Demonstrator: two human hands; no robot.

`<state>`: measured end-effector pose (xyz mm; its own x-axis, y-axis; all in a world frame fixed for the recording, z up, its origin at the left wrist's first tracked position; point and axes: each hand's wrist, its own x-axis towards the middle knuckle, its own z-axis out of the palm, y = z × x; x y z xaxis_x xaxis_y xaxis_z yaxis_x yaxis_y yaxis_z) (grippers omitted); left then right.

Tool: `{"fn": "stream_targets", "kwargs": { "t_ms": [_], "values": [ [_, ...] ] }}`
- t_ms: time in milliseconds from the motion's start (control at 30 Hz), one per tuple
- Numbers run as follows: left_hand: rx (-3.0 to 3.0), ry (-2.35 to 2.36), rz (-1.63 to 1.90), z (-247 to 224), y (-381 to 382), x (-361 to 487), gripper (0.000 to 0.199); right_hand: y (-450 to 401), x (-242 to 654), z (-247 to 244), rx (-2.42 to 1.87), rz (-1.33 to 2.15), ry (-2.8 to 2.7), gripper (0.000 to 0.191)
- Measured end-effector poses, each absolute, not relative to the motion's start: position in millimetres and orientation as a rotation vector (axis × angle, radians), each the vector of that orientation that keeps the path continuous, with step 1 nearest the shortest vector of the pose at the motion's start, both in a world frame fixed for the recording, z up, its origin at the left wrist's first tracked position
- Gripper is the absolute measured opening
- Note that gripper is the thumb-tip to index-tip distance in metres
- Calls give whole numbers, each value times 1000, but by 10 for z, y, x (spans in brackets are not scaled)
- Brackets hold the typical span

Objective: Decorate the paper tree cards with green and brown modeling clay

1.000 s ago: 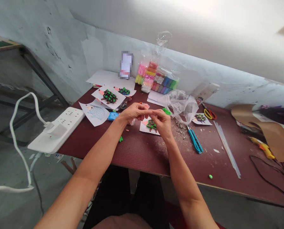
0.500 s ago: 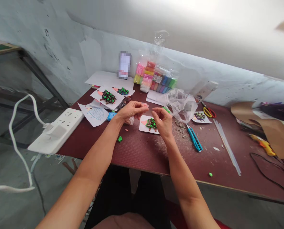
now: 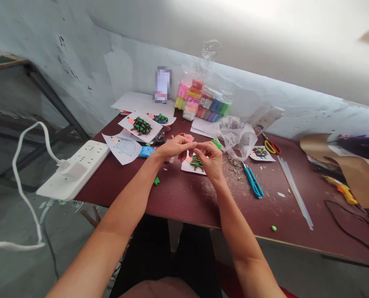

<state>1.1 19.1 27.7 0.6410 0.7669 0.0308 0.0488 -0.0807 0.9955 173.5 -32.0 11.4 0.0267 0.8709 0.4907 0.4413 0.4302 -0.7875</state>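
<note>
My left hand (image 3: 177, 148) and my right hand (image 3: 208, 156) meet at the fingertips over a white card with a hedgehog figure (image 3: 197, 162) in pink, green and brown. Both hands have their fingers pinched together, and what is between them is too small to make out. Pink material (image 3: 188, 136) shows just behind my left fingers. A bright green lump (image 3: 216, 144) lies behind my right hand. Left of the card are a small green piece (image 3: 156, 181) and a tiny pink bit (image 3: 165, 169). A blue packet (image 3: 146, 151) sits beside my left wrist.
Hedgehog cards (image 3: 141, 125) lie at the back left, near a white power strip (image 3: 75, 169). Packs of coloured clay (image 3: 203, 103) lean on the wall. A crumpled plastic bag (image 3: 234, 134), seeds (image 3: 234, 163), a teal-handled tool (image 3: 253, 181), scissors (image 3: 271, 147) and glue sticks (image 3: 294, 192) are to the right.
My hands have come together from a small gap, so their fingertips now touch. My left hand has moved slightly right, and the pink material is now seen behind it.
</note>
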Motion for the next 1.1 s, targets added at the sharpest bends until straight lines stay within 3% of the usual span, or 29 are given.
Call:
{"fn": "stream_targets", "kwargs": {
  "t_ms": [433,667,867,1100],
  "values": [
    [1503,601,656,301,179,-27,50,-359,1726,141,-1098,248,-1693,17],
    [1610,863,740,286,234,-23,27,-335,1761,128,-1244,220,-1694,21],
    [1743,1014,822,168,320,-60,19,-326,1758,70,-1342,355,-1747,14],
    [2192,1252,540,107,348,-83,25,-316,1752,51,-1475,344,-1879,17]
  ]
}}
